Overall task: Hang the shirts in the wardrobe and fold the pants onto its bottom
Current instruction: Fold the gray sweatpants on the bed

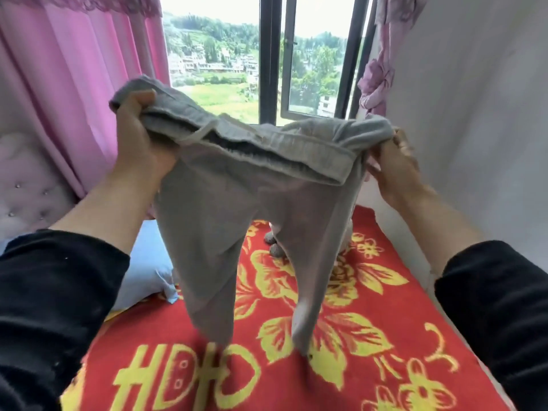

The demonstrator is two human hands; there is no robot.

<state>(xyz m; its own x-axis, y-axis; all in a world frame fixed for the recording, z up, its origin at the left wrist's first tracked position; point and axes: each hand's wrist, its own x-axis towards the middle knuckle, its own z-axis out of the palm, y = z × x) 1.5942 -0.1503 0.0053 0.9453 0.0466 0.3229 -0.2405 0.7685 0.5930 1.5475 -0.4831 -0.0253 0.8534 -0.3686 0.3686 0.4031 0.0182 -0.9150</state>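
Note:
A pair of grey pants (237, 209) hangs in the air in front of me, stretched out by its waistband, with both legs dangling down to the red blanket (370, 336). My left hand (139, 140) grips the left end of the waistband. My right hand (394, 167) pinches the right end. The waistband gapes open towards me. No shirts and no wardrobe are in view.
The red blanket with yellow flowers covers the bed below. A light blue pillow (148, 271) lies at the left, a pink padded headboard (26, 185) behind it. Something grey and furry (274, 244) sits behind the pants. A window (267, 69), pink curtains and a white wall (474, 114) lie ahead.

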